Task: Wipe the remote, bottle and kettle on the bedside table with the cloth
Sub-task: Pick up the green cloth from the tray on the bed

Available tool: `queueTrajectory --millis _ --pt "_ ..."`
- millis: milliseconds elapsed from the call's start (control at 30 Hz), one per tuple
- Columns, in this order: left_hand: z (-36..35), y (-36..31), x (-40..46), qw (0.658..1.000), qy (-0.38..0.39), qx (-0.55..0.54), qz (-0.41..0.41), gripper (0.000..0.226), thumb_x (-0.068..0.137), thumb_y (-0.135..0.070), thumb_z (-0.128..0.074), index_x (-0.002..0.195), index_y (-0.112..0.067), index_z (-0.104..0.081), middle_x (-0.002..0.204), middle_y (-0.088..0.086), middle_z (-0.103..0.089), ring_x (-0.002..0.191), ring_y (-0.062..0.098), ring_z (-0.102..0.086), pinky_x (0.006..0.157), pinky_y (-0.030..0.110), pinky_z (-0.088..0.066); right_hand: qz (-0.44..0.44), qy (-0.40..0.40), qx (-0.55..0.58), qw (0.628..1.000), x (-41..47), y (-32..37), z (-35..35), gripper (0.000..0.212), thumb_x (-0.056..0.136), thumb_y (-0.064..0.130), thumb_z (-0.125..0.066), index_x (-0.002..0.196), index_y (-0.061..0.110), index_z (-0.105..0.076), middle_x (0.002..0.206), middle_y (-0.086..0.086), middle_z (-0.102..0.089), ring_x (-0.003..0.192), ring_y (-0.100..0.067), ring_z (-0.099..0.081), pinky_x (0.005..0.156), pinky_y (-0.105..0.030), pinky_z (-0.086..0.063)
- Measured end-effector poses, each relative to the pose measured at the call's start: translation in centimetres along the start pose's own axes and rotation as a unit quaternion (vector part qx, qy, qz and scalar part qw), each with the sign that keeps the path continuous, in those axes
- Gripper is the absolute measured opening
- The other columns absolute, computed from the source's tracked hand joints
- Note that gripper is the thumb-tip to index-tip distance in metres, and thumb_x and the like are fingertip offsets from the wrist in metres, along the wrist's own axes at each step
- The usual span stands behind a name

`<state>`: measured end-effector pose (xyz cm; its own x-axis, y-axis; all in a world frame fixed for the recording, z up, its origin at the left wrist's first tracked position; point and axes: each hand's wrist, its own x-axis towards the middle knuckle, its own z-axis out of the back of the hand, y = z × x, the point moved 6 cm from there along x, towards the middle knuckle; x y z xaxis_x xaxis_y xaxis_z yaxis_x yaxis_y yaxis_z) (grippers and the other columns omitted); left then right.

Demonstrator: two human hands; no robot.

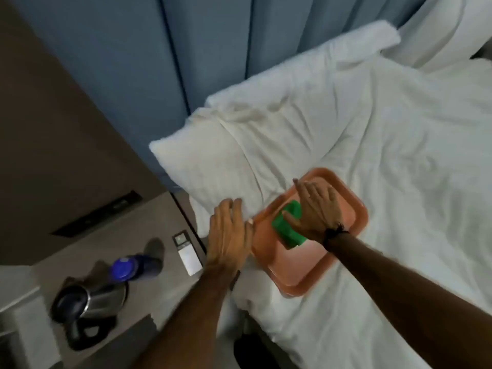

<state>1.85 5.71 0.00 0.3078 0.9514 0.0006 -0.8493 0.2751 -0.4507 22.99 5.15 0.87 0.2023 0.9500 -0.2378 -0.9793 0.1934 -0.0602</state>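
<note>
The bed [372, 129] fills the 3 o'clock side and carries an orange tray [346, 235]. The table [149, 296] lies at 8 o'clock, holding the kettle [87, 302], bottle [127, 267] and remote [187, 254]. The right hand [316, 209] lies flat, fingers spread, on the green cloth [288, 227] in the tray. The left hand [230, 233] is spread, empty, thumb at the tray's rim.

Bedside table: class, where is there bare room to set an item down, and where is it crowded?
Bare: the table strip between wall panel and bottle, and the near part beside the left forearm. Crowded: kettle, bottle and remote cluster closely across the middle.
</note>
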Motion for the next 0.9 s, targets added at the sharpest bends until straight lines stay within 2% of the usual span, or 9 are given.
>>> queueTrajectory --millis 100,233,333,400,533,600,667,800,900 --pt "-5.8 -2.9 0.5 0.997 0.039 -0.061 -0.029 0.043 0.099 -0.026 -0.05 0.136 -0.006 -0.053 0.126 0.016 -0.06 0.112 0.035 -0.061 0.097 0.042 -0.049 -0.046 0.04 0.082 0.995 1.3 -2.9 -4.3 0.083 0.083 0.059 -0.053 0.148 0.012 -0.031 0.14 -0.015 -0.053 0.122 -0.036 -0.054 0.099 -0.05 -0.044" --pt "-12.2 -4.7 0.7 0.977 0.132 -0.135 0.099 0.06 0.1 -0.036 -0.051 0.151 -0.008 -0.035 0.149 0.017 -0.048 0.136 0.033 -0.048 0.117 0.046 -0.037 -0.074 0.124 0.179 0.973 2.0 -5.0 -8.4 0.061 0.084 0.053 -0.059 0.129 0.012 -0.051 0.123 -0.015 -0.062 0.102 -0.034 -0.062 0.082 -0.044 -0.054" --pt "-14.0 -5.1 1.5 0.96 0.129 -0.159 0.193 0.058 0.093 -0.035 -0.06 0.144 -0.01 -0.045 0.148 0.017 -0.046 0.136 0.037 -0.048 0.115 0.049 -0.039 -0.123 0.177 0.268 0.939 2.1 -5.8 -10.1 0.053 0.083 0.049 -0.066 0.119 0.011 -0.056 0.116 -0.012 -0.062 0.095 -0.027 -0.061 0.077 -0.038 -0.053" --pt "-14.4 -4.9 1.8 0.943 0.143 -0.172 0.247 0.05 0.088 -0.03 -0.067 0.134 -0.012 -0.055 0.142 0.015 -0.05 0.13 0.038 -0.053 0.111 0.048 -0.044 -0.168 0.214 0.338 0.901 1.9 -6.2 -10.9 0.056 0.082 0.04 -0.072 0.124 0.008 -0.054 0.12 -0.012 -0.063 0.103 -0.027 -0.062 0.083 -0.037 -0.054" --pt "-13.0 -4.4 1.2 0.909 0.168 -0.239 0.297 0.036 0.079 -0.02 -0.079 0.113 -0.013 -0.069 0.122 0.013 -0.063 0.111 0.034 -0.064 0.1 0.045 -0.053 -0.268 0.295 0.497 0.771 -0.2 -6.6 -10.5 0.055 0.077 0.026 -0.081 0.121 0.001 -0.06 0.119 -0.017 -0.068 0.107 -0.031 -0.067 0.095 -0.045 -0.058" --pt "-11.2 -4.2 0.2 0.885 0.155 -0.312 0.31 0.034 0.076 -0.01 -0.082 0.106 -0.016 -0.069 0.118 0.011 -0.066 0.106 0.029 -0.066 0.093 0.035 -0.058 -0.274 0.307 0.534 0.739 -1.4 -5.8 -9.1 0.054 0.075 0.024 -0.083 0.119 0.0 -0.061 0.118 -0.017 -0.07 0.107 -0.031 -0.068 0.097 -0.046 -0.057" --pt "-8.3 -3.4 -1.1 0.866 0.125 -0.37 0.312 0.032 0.075 -0.003 -0.082 0.096 -0.021 -0.067 0.114 0.008 -0.068 0.099 0.024 -0.068 0.079 0.017 -0.058 -0.253 0.312 0.556 0.728 -2.5 -3.8 -6.9 0.052 0.075 0.022 -0.082 0.117 -0.001 -0.063 0.115 -0.019 -0.072 0.106 -0.033 -0.07 0.099 -0.047 -0.056" --pt "-2.8 0.4 -3.6 0.828 0.083 -0.462 0.306 0.022 0.082 0.004 -0.075 0.099 -0.008 -0.068 0.108 0.02 -0.073 0.092 0.024 -0.068 0.088 0.042 -0.06 -0.177 0.312 0.588 0.725 -3.6 2.5 -3.0 0.04 0.076 0.017 -0.078 0.114 0.007 -0.069 0.111 -0.017 -0.075 0.104 -0.034 -0.071 0.096 -0.047 -0.057" --pt "1.3 4.1 -5.1 0.805 0.057 -0.498 0.317 0.023 0.086 0.009 -0.071 0.096 -0.011 -0.066 0.096 0.017 -0.068 0.085 0.023 -0.063 0.075 0.034 -0.057 -0.117 0.308 0.574 0.75 -3.5 8.3 -0.8 0.035 0.078 0.015 -0.075 0.112 0.008 -0.07 0.11 -0.016 -0.075 0.1 -0.032 -0.072 0.09 -0.044 -0.058"
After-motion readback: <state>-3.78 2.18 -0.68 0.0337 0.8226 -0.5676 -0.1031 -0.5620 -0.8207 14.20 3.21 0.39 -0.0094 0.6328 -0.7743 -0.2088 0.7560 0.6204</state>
